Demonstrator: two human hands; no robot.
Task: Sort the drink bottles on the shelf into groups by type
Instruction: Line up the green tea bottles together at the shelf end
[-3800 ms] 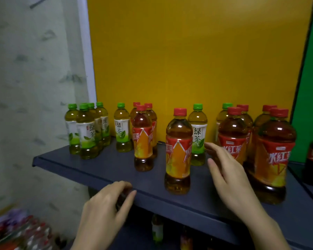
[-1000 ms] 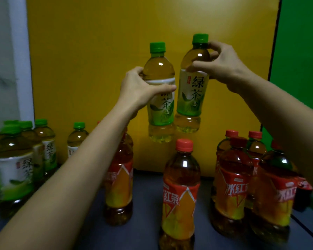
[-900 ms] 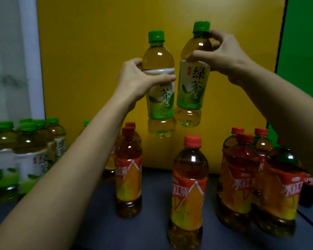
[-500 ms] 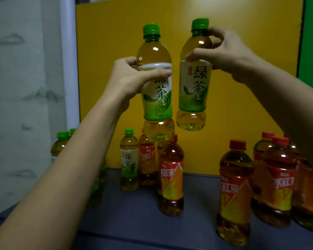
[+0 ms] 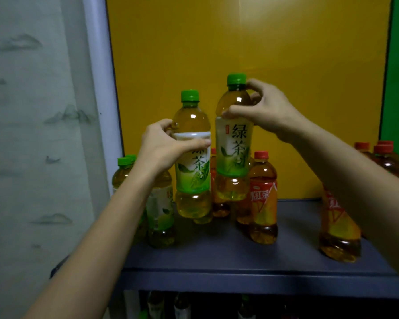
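1. The step in hand looks like carrying two green teas to their group. Both hang upright, side by side, in the air above the back left part of the shelf (image 5: pixel 240 261).
2. The left hand (image 5: pixel 164 148) is wrapped round the shoulder of the left green tea (image 5: pixel 192 176). The right hand (image 5: pixel 265 113) pinches the right green tea (image 5: pixel 234 143) just under its cap.
3. Green-capped bottles (image 5: pixel 160 203) stand by the left edge. Red teas (image 5: pixel 263 199) stand mid-shelf, just behind the held pair.
4. Next, probably: lower both onto bare shelf beside the green-capped bottles, steer clear of the red teas, then let go.
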